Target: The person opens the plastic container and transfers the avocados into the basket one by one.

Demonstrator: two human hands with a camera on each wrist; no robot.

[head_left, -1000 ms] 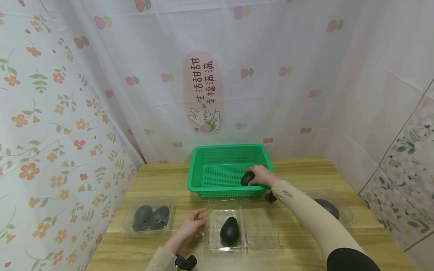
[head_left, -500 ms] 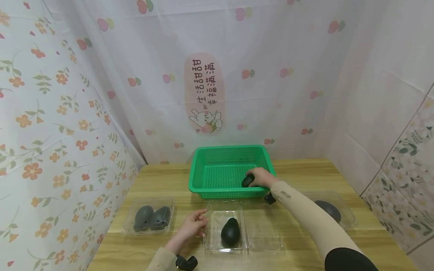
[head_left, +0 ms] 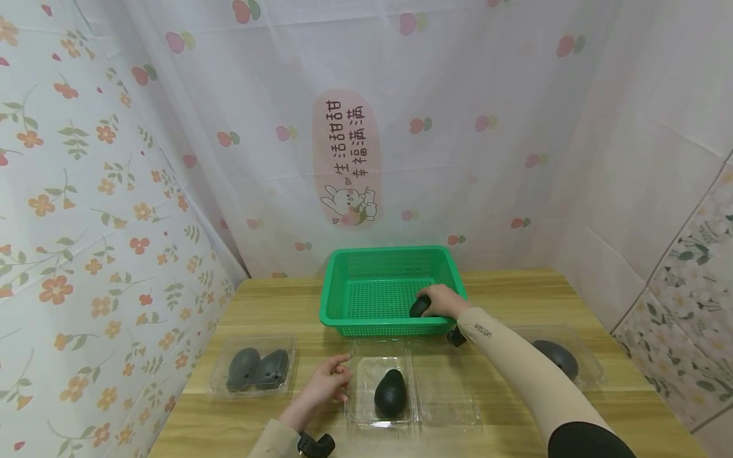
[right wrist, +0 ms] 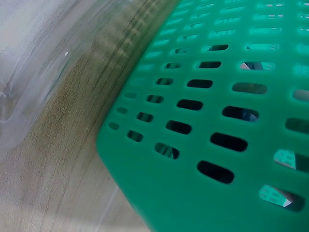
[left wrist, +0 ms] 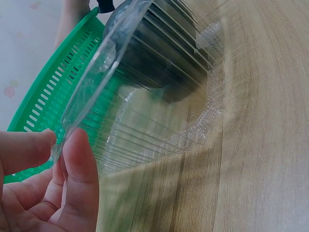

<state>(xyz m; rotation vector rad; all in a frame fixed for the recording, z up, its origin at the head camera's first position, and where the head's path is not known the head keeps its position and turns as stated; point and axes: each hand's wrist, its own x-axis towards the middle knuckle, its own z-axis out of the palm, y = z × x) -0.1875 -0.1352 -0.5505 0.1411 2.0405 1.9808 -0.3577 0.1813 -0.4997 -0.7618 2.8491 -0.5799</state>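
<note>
In the head view, my right hand (head_left: 445,300) reaches into the front right corner of the green basket (head_left: 395,322) and grips a dark avocado (head_left: 419,307) there. The right wrist view shows mainly the basket's slotted wall (right wrist: 193,111), which hides that hand. My left hand (head_left: 326,383) is at the left side of an opened clear plastic clamshell box (head_left: 361,381). In the left wrist view its thumb and finger pinch the box's rim (left wrist: 82,108). One dark avocado (head_left: 391,394) lies in the right half of the box, and the lid (head_left: 449,401) is folded out flat to the right.
A closed clear box (head_left: 220,380) with two avocados (head_left: 244,369) stands at the left of the wooden table (head_left: 275,305). Another clear box (head_left: 590,362) with an avocado (head_left: 557,358) stands at the right, partly behind my right forearm. Patterned curtains hang behind and at the left.
The head view has shifted very slightly. My right hand still grips the avocado in the basket, and my left hand stays at the box's edge.
</note>
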